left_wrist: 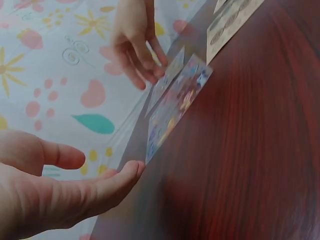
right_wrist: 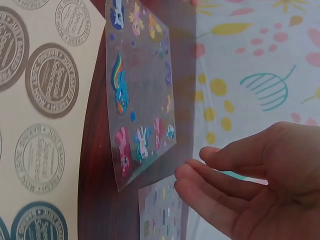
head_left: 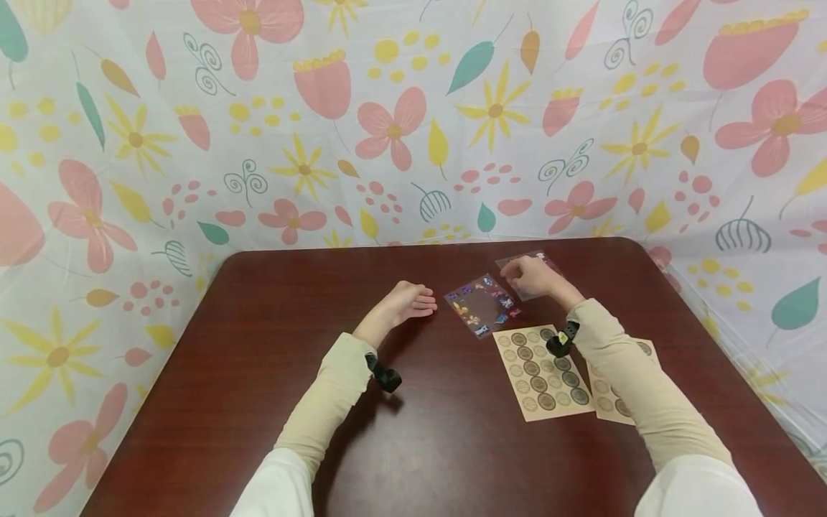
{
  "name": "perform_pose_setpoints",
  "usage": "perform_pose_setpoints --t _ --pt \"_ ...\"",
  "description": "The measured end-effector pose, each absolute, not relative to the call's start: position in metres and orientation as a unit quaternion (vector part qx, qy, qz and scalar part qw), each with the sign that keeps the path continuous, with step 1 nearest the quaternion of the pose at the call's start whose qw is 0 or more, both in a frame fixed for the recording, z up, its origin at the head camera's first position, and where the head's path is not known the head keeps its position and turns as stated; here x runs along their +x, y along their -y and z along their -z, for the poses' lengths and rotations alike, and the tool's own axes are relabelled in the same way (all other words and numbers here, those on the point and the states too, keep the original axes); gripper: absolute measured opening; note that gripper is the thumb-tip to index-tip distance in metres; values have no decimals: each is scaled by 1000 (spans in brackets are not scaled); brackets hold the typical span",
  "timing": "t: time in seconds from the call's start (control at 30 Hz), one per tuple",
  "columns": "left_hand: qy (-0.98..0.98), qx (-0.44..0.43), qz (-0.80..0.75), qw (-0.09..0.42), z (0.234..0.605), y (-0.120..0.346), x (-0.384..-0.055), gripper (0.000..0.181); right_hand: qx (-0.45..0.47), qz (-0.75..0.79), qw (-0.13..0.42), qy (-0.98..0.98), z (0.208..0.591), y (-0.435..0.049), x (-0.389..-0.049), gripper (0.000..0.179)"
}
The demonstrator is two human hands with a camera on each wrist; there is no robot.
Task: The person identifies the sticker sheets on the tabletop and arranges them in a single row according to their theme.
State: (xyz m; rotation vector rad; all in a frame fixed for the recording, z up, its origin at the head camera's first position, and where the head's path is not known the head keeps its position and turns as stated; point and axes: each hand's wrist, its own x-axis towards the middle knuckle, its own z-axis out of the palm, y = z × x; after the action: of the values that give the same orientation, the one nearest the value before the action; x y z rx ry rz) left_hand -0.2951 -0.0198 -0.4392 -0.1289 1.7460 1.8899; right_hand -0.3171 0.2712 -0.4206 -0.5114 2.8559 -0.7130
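A clear sticker sheet (head_left: pixel 479 309) with colourful cartoon ponies around its border lies on the table. My left hand (head_left: pixel 408 301) hovers just left of it, fingers extended and thumb apart, holding nothing. Behind it to the right lies a second clear sticker sheet (right_wrist: pixel 160 205) with small markings. My right hand (head_left: pixel 528 274) is over that second sheet, partly covering it in the head view. In the right wrist view its fingers are loosely bent, with the thumb near the fingertips and nothing seen between them.
Two cream sheets of round seal stickers lie nearer on the right: one cream sheet (head_left: pixel 526 388) in front, another cream sheet (head_left: pixel 604 402) partly under my right forearm in view. The dark wooden table (head_left: pixel 258 373) ends at a flowered cloth backdrop (head_left: pixel 388 179).
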Motion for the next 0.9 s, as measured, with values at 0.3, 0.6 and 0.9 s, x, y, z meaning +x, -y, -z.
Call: perform_pose_setpoints --t 0.3,0.6,0.9 --pt "-610 -84 -738 277 437 -6 -286 53 -140 221 98 -960 426 -266 -320 35" --pt "-579 -104 -770 248 476 -22 -305 54 -120 191 122 -966 428 -261 -321 41" --pt "-544 -132 -791 246 450 -28 -284 57 -113 193 131 -966 433 -260 -325 40"
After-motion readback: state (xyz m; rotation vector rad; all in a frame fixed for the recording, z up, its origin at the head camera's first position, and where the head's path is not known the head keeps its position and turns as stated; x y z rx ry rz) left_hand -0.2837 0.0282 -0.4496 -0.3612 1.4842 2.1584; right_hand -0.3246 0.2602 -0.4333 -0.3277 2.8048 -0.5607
